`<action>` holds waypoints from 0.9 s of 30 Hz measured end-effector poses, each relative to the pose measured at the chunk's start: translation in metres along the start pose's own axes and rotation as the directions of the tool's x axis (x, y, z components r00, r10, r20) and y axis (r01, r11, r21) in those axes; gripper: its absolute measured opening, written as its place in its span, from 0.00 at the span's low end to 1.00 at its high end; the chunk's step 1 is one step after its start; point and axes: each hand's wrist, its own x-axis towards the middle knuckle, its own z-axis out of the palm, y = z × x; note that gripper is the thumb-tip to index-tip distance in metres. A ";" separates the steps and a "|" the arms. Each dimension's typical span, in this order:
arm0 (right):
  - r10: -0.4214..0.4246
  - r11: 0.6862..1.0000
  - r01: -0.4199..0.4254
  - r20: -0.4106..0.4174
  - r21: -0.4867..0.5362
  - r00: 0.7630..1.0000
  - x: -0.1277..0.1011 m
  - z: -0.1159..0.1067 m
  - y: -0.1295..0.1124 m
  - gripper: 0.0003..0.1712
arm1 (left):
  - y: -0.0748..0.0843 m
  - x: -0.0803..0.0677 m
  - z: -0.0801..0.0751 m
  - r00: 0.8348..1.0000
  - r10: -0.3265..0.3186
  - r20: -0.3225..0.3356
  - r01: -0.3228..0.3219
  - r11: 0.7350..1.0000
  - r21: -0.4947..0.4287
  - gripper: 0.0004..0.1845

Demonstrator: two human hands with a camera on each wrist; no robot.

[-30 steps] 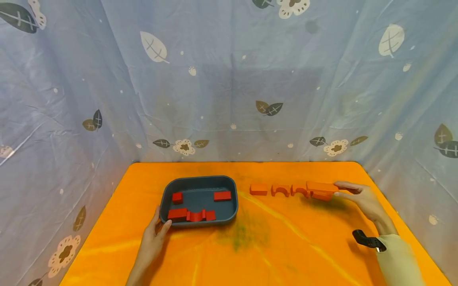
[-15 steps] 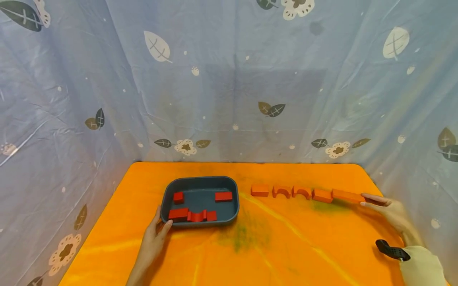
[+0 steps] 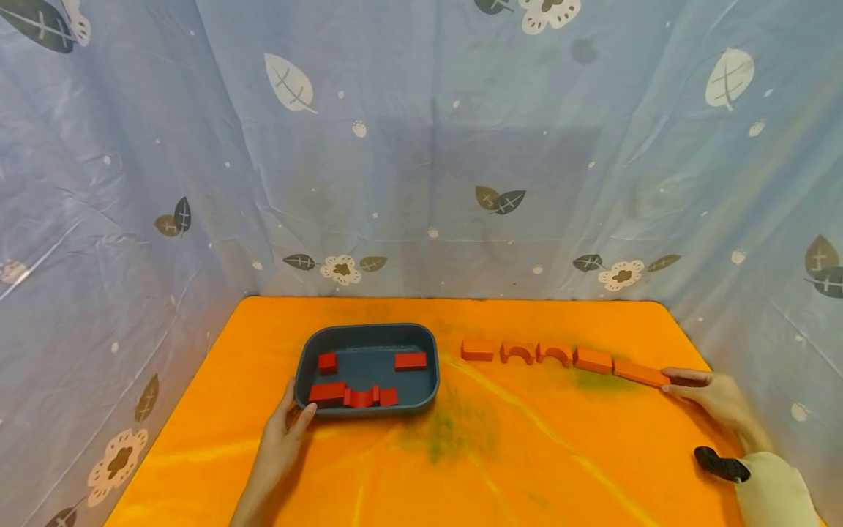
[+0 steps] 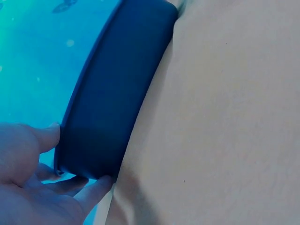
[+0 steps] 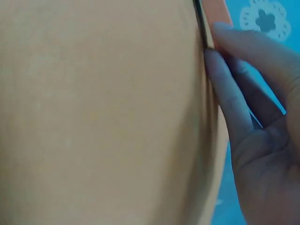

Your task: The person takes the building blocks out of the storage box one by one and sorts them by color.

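Note:
At the tray's near left corner, my left hand (image 3: 282, 438) holds the dark blue-grey tray (image 3: 431, 388), thumb at the rim and fingers along the outer wall. The left wrist view shows the same grip on the tray's side wall (image 4: 110, 93). My right hand (image 3: 718, 402) pinches the right end of a long orange block (image 3: 637, 372), which lies on the table at the end of a row. Left of it are a shorter orange block (image 3: 593, 359), two orange arch blocks (image 3: 553, 350) and another orange block (image 3: 477, 350). In the right wrist view little of the long block (image 5: 218, 11) shows.
Inside the tray are several red blocks, among them a rectangular one (image 3: 410, 361), a small one (image 3: 327, 363) and a curved one (image 3: 361, 397). An orange cloth (image 3: 500, 468) covers the table. Patterned blue-grey curtains (image 3: 421, 168) enclose its back and sides.
My right hand has moved right with the long orange block, from above the shorter block down onto the table at the row's right end. The left hand and tray stay put.

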 end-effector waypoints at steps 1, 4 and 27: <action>-0.016 1.000 0.016 -0.012 -0.011 1.000 0.000 0.001 -0.001 0.29 | 0.000 0.000 0.000 1.000 0.001 -0.003 -0.001 1.000 0.004 0.39; -0.103 0.994 0.101 -0.049 -0.036 0.993 0.002 0.003 -0.005 0.23 | -0.001 0.001 0.000 1.000 -0.009 -0.003 0.009 1.000 0.011 0.39; -0.514 0.850 0.494 -0.083 -0.184 0.854 0.008 0.035 -0.171 0.24 | 0.003 0.001 -0.001 1.000 -0.004 0.006 0.004 1.000 -0.016 0.39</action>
